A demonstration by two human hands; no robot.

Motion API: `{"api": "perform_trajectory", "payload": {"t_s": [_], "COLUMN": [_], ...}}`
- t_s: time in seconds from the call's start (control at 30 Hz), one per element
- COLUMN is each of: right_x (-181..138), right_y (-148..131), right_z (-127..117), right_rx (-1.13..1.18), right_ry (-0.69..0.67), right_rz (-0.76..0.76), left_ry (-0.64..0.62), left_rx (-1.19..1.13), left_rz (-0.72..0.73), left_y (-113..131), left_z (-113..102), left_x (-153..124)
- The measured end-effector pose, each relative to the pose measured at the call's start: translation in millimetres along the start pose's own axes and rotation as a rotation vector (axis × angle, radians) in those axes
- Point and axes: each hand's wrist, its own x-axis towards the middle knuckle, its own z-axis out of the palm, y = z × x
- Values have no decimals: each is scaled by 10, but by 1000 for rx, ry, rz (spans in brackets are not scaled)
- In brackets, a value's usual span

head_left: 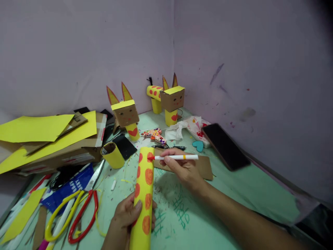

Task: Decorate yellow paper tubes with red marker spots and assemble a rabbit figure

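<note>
My left hand [130, 211] is wrapped round the lower part of a long yellow paper tube [142, 180], which stands tilted up toward the wall. Orange-red spots run along the tube in rows. Between the fingers of my right hand [179, 165] is a white marker [187, 157] with a red tip and an orange band. Its tip touches the topmost spot near the tube's far end. A flat piece of brown cardboard [205, 167] lies under and behind my right hand.
Two cardboard animal figures [127, 116] [172, 99] stand at the back. Red-and-yellow-handled scissors [83, 217], a short yellow tube [114, 158] and yellow sheets [36, 126] on a cardboard box lie left. A phone [225, 146], tissue [176, 131] and blue heart [198, 146] lie right.
</note>
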Motion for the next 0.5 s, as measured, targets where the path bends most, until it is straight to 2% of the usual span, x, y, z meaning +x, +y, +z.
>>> {"api": "perform_trajectory", "payload": {"t_s": [0.33,0.4,0.5], "right_x": [-13,1,24], "right_y": [-11,-15,3], "right_z": [23,12,16], "right_rx": [86,144,230], "right_ry": [29,78,175], "right_rz": [41,52,59], "left_ry": [51,78,126], "left_rx": [18,33,117], "left_rz": [62,111,266], "left_y": [-72,-71,-52], "left_z": [-89,-101,-73], "left_x": [91,93,60]}}
